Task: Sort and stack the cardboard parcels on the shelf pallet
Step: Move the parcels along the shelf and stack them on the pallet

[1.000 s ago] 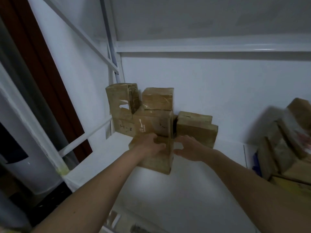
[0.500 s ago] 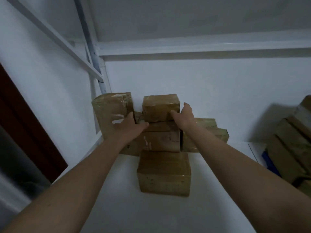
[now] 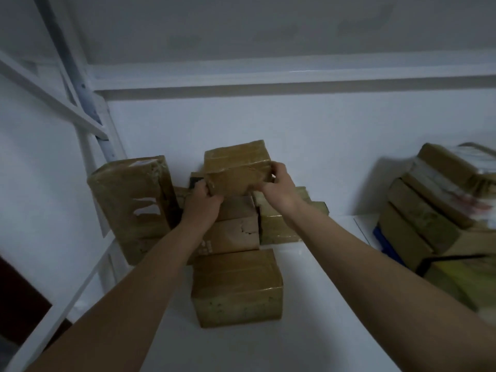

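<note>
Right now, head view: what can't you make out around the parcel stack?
- Top parcel: whether it rests on or hangs above the parcel below; left hand and right hand cover its lower edge.
- Right-side pile: motion-blurred and cut off by the frame edge.
- Markings on the middle parcel: too small and dim to read.
- Dark item behind the stack: mostly hidden.

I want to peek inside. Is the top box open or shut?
Shut. The top box is taped over, with both hands holding it.
</note>
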Available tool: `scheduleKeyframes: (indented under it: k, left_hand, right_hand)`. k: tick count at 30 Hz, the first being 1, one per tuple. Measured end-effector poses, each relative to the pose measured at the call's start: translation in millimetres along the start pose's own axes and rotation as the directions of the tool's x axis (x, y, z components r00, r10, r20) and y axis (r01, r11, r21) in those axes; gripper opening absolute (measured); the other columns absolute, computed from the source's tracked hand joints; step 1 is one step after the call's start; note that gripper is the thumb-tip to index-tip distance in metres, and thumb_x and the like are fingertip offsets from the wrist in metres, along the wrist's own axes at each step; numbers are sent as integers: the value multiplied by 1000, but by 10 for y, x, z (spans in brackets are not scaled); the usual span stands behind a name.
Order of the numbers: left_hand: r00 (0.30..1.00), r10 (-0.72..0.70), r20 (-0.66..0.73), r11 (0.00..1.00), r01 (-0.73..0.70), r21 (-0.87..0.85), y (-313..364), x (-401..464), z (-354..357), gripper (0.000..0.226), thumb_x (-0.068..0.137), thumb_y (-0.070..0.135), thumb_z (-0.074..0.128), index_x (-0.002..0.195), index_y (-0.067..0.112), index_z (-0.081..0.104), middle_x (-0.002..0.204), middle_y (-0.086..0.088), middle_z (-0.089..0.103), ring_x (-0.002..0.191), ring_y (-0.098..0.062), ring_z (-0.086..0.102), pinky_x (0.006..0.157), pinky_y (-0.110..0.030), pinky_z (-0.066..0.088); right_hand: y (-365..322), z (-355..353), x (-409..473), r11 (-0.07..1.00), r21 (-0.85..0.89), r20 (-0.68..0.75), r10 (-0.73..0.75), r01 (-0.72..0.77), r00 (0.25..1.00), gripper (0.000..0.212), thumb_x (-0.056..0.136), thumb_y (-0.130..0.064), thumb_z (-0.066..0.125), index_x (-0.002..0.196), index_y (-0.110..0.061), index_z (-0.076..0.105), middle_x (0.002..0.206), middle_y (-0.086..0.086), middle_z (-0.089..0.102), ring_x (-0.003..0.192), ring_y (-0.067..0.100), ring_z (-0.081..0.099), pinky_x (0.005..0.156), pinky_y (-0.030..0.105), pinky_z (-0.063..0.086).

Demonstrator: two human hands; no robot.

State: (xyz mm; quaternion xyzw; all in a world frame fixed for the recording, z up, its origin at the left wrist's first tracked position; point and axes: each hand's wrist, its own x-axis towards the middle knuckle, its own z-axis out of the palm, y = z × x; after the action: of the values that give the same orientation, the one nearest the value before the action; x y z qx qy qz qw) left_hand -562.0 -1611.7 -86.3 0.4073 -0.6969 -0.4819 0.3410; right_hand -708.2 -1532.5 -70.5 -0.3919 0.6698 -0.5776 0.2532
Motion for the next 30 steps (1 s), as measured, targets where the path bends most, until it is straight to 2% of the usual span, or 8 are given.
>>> scheduleKeyframes:
  k: [2,4,8,14,18,21,26,30]
  left_hand:
    - [1000,8,15,999,-8,-42,94,-82,128,25,91,25,58,111,35,46,109,11,58,100,-11,55,81,-30,44]
    - [1000,27,6,999,-27,-31,182,-207,282,22,91,31,59,108,32,46,102,11,57,88,-4,52,66,-25,37]
    - [1000,27,1,999,-27,18,323,-548,596,9,91,24,54,96,27,48,99,-3,58,83,-15,55,61,-29,36]
    - [999,34,38,986,-40,162,602,-1104,1229,17,92,15,50,109,12,52,86,-3,55,72,-15,51,54,-27,35]
    - [995,56,86,964,-77,256,826,-1514,1797,23,91,13,53,114,12,50,90,-3,54,74,-15,48,60,-28,35]
    - [986,75,149,971,-106,213,921,-1838,2229,27,87,9,56,114,10,53,92,-4,57,71,-12,49,57,-27,36]
    - [973,84,215,973,-127,191,1016,-2291,2861,20,85,13,57,104,15,51,83,0,56,70,-11,52,51,-26,33]
    - [948,58,314,988,-99,116,1082,-2583,3319,25,84,17,58,108,19,49,95,0,59,80,-10,55,58,-24,38]
  right_hand:
    - [-9,-149,-95,1000,-8,-51,-29,29,998,55,86,-5,62,133,-14,34,104,-7,51,90,5,54,59,5,43]
    - [4,-320,-223,998,-39,-97,-44,40,994,46,88,-9,61,126,-16,36,96,-13,49,82,0,51,51,7,43]
    - [84,-696,-580,995,-97,-162,-27,11,986,36,89,-14,56,118,-18,35,92,-9,51,82,6,54,64,21,47]
    - [227,-1424,-1213,999,-42,-218,-2,-7,976,28,87,-14,56,107,-16,36,93,-4,53,80,8,55,63,25,47]
    - [369,-2065,-1610,998,25,-280,56,-52,958,28,87,-12,60,103,-17,37,98,1,55,93,19,58,78,33,52]
    - [459,-2532,-1905,996,53,-336,79,-65,938,39,86,-9,60,117,-14,36,110,6,56,103,24,58,90,42,52]
    - [640,-3251,-2362,990,75,-376,137,-118,917,34,89,-14,60,112,-21,35,106,-3,53,102,17,55,90,36,50]
    - [832,-3733,-2692,978,30,-430,201,-209,880,31,90,-18,59,111,-13,37,96,-1,50,91,17,53,84,39,48]
